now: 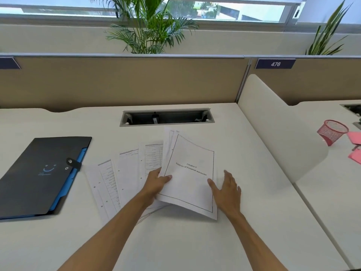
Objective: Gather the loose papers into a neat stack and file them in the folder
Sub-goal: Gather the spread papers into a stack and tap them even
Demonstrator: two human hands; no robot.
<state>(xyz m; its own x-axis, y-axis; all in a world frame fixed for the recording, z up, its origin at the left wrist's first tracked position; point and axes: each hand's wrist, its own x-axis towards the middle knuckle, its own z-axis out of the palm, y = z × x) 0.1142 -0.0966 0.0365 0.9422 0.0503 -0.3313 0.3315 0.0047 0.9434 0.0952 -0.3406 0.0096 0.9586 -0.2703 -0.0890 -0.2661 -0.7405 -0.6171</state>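
Observation:
Several white printed sheets lie fanned out on the white desk [175,241]. The top sheet [192,184], a bordered title page, is lifted and curled at its near edge. My left hand [156,182] grips its left edge, thumb on top and fingers underneath. My right hand [227,189] lies with straight fingers against the sheet's right edge, thumb touching the paper. More punched sheets [111,184] spread to the left of the hands. A closed dark folder [37,177] with blue inner edges and a snap strap rests at the desk's left side.
A cable slot [167,117] is sunk into the desk behind the papers. A curved white divider [281,133] bounds the desk on the right; beyond it stand a red mesh cup [332,132] and pink notes [354,137]. A tan partition closes the back.

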